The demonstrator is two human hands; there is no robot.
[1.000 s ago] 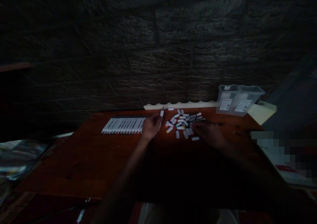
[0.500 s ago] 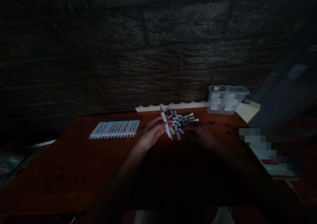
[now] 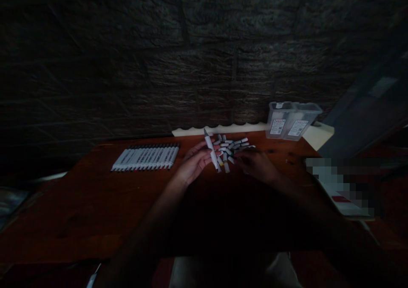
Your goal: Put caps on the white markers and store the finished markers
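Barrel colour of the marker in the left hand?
White on the marker in the left hand; best seen in the head view.

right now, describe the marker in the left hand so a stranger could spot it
On the wooden table, find the row of markers. Right of it, the left hand holds a white marker, tilted and grey-tipped, while the row lies flat.

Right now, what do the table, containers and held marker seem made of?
Table: probably stained wood, reddish-brown with knotlike spots. Containers: likely plastic, smooth, with see-through walls. Marker in the left hand: perhaps plastic, pale, smooth; dim light leaves its sheen unclear.
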